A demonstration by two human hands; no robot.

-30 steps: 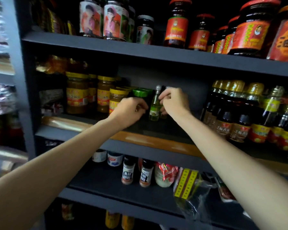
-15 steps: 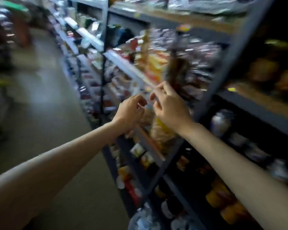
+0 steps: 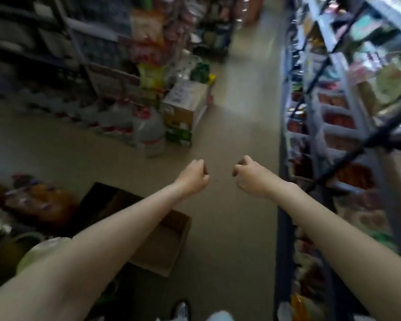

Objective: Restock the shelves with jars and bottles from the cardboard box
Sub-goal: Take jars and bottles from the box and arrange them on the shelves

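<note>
The head view looks down a shop aisle, and the cardboard box (image 3: 158, 246) the stock comes from sits on the floor at lower left, partly under the left forearm, its flaps open; the inside is dark and too blurred to tell what jars or bottles remain. Above the bare floor (image 3: 229, 228), the left hand (image 3: 193, 177) and right hand (image 3: 249, 177) hang out in front, near each other but apart, both with fingers loosely curled and holding nothing. The shelves (image 3: 333, 126) to be filled run along the right edge, packed with smeared packets and trays. The step in hand looks like the turn back to the box for the next item, and it would go best by bending squarely over the opening, looking inside before reaching, and taking one bottle per hand by the body, not the cap. Farther up the aisle stands another carton (image 3: 185, 105) with big clear jugs (image 3: 148, 130) beside it; bags (image 3: 39, 202) lie at the left.
</note>
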